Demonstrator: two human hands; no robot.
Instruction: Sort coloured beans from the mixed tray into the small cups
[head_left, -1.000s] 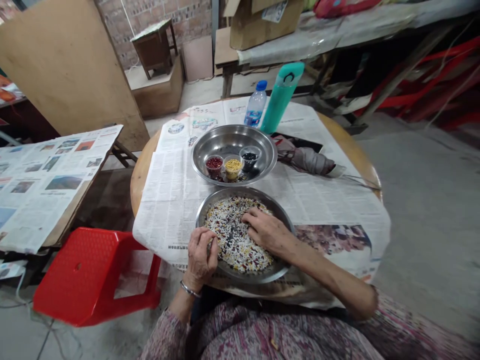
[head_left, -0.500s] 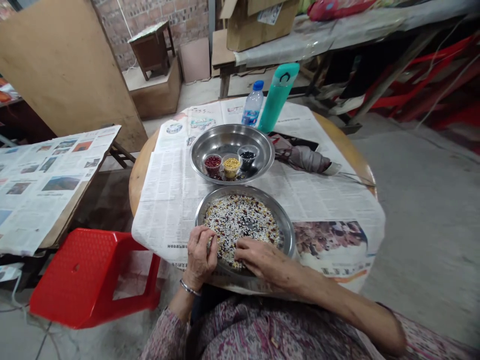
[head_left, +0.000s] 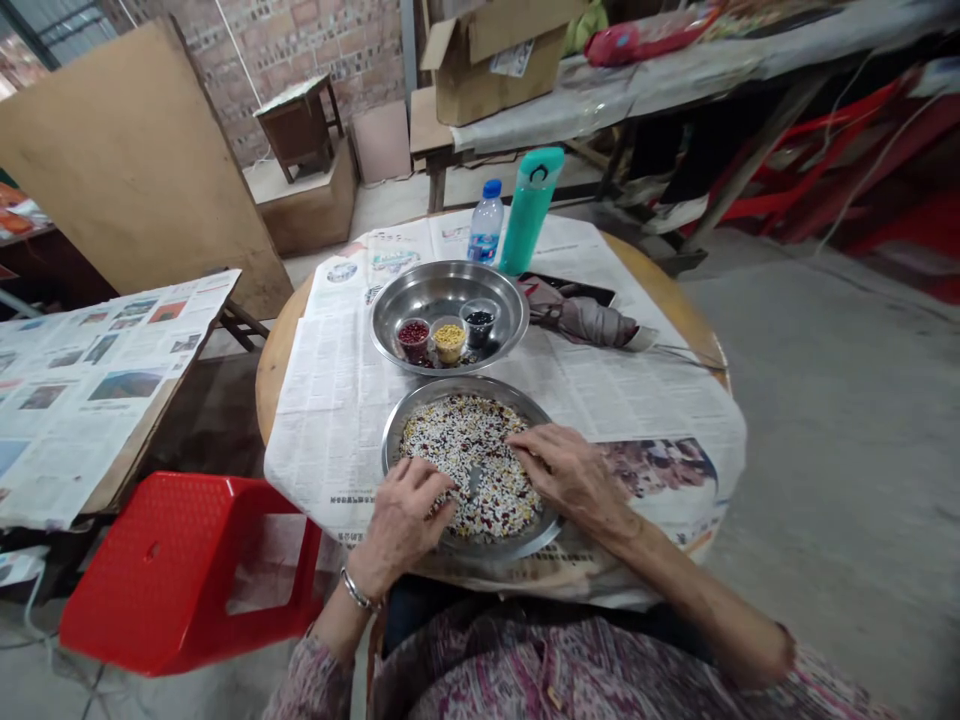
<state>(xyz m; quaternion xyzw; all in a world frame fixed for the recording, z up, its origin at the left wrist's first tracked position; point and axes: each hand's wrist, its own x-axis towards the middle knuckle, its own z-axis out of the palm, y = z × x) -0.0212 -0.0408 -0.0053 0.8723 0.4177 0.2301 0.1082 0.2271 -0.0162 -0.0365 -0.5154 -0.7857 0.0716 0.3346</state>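
Note:
A round metal tray (head_left: 391, 425) holds a spread mix of white grains (head_left: 457, 440) with black, yellow and dark red beans. My left hand (head_left: 409, 510) rests over the tray's lower left side, fingers bent and thumb apart, touching the mix's edge. On the right side, my right hand (head_left: 570, 475) reaches in over the rim with fingers stretched above the beans. Nothing shows in either hand. Behind the tray sits a deeper metal basin (head_left: 442, 285) with a cup of red beans (head_left: 413, 340), a cup of yellow beans (head_left: 449, 341) and a cup of black beans (head_left: 479, 322).
Newspaper (head_left: 322, 400) covers the round table. A water bottle (head_left: 487, 222), a teal flask (head_left: 531, 210) and a folded umbrella (head_left: 589, 315) stand or lie behind and right of the basin. A red stool (head_left: 165, 570) is at the left.
My right hand has moved right and away from me, from the tray's middle to its right side. My left hand's fingers have loosened. The view has shifted slightly.

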